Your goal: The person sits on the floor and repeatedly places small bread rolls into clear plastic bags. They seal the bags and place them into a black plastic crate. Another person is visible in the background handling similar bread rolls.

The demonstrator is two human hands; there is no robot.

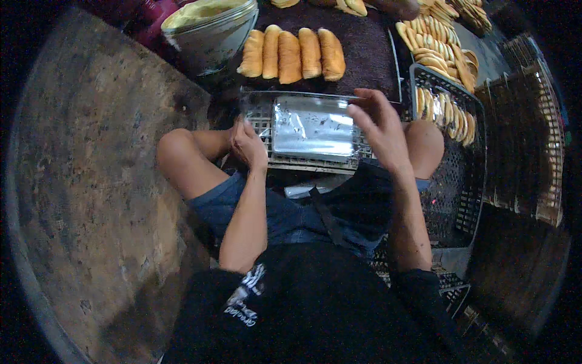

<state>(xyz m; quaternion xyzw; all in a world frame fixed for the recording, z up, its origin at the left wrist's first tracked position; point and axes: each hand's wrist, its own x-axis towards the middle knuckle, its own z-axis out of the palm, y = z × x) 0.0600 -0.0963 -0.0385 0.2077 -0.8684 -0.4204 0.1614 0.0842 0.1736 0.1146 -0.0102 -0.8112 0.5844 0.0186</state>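
Observation:
My left hand (247, 144) is closed, its thumb and fingers pinching the left edge of a clear plastic bag (257, 104). The thin film stretches across in front of me. At its far right corner, my right hand (382, 124) has its thumb and fingers apart, the fingertips at the film's edge. Beneath lies a shiny rectangular stack of clear plastic bags (312, 130), resting on a light plastic crate (285, 162) between my knees. Just beyond the film, several long golden bread rolls (290, 56) lie side by side on a dark surface (367, 51).
A large pail (212, 39) with a yellowish inside stands at the far left. On the right, a black crate (470, 206) holds several pale rolls (445, 115), with more bread (436, 45) piled beyond it. A worn wooden board (103, 182) fills the left side.

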